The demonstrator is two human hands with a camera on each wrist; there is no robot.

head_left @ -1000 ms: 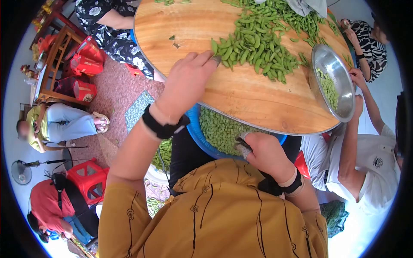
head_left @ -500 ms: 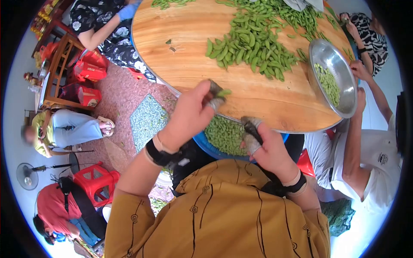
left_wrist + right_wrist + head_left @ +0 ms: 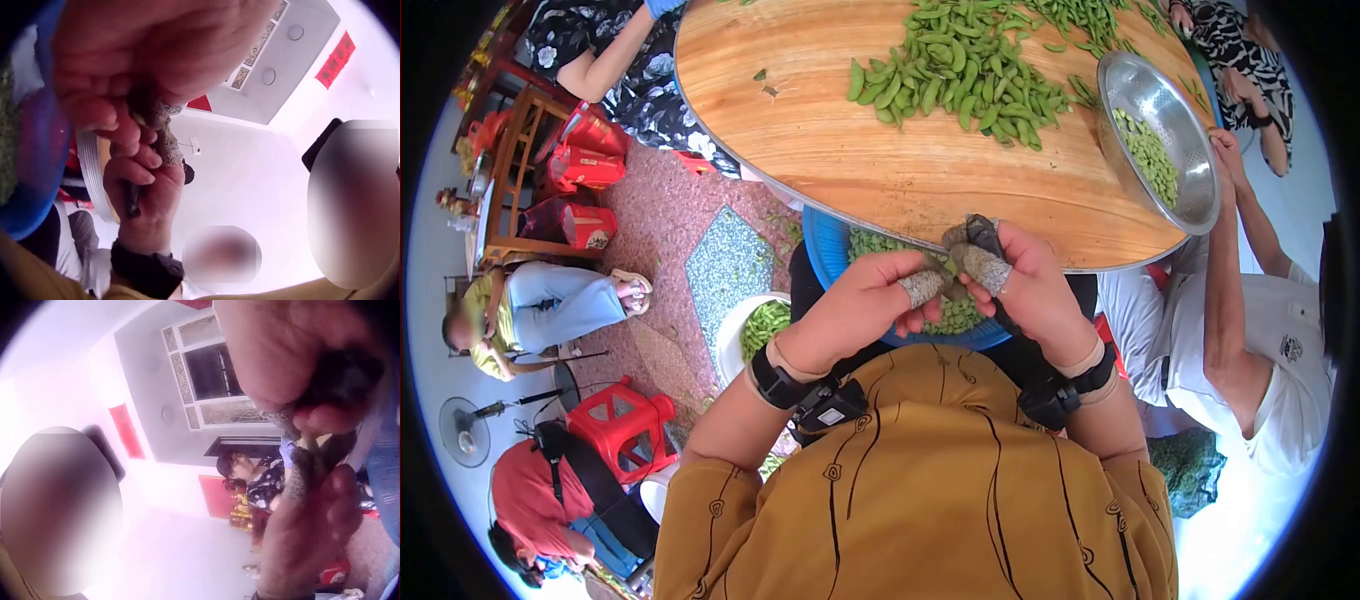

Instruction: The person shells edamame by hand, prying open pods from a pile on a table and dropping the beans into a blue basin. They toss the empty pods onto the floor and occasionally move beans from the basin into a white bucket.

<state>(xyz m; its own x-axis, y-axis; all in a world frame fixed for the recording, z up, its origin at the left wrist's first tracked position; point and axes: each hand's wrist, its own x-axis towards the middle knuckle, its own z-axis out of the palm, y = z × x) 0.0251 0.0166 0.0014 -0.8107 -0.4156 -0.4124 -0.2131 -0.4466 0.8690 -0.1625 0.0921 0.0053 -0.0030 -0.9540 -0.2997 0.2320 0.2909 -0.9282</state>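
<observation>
Head view, centre: your left hand point(image 3: 855, 300) and right hand point(image 3: 1035, 295) meet right at the near edge of the round wooden tabletop point(image 3: 800, 130), above the blue plastic basin point(image 3: 825, 245). Both are narrow, thumbs and fingers bent in, pinching one green soybean pod point(image 3: 949, 267) between them. It's mostly covered by your fingertips; can't tell if it's split or how many beans are in it. The right wrist view shows a bit of green point(image 3: 322, 452) between the two grips, nothing more. Grey wrap point(image 3: 985, 270) on your right thumb, similar wrap point(image 3: 921, 288) on the left. The dark piece at your right fingers: can't tell what it is.

Progress: plenty shelled, work looks well underway. Loose shelled beans point(image 3: 870, 243) lie in the basin under your hands, and a smaller lot point(image 3: 1145, 155) sits in the tilted perforated metal bowl point(image 3: 1190, 150), right side of the tabletop. Left over: a big heap of soybean pods point(image 3: 960, 80), upper middle, with more scattered toward the upper right. White bucket point(image 3: 728, 345), left of the basin, holds green pods or hulls point(image 3: 766, 325); can't tell which, so the remaining amount is uncertain.
</observation>
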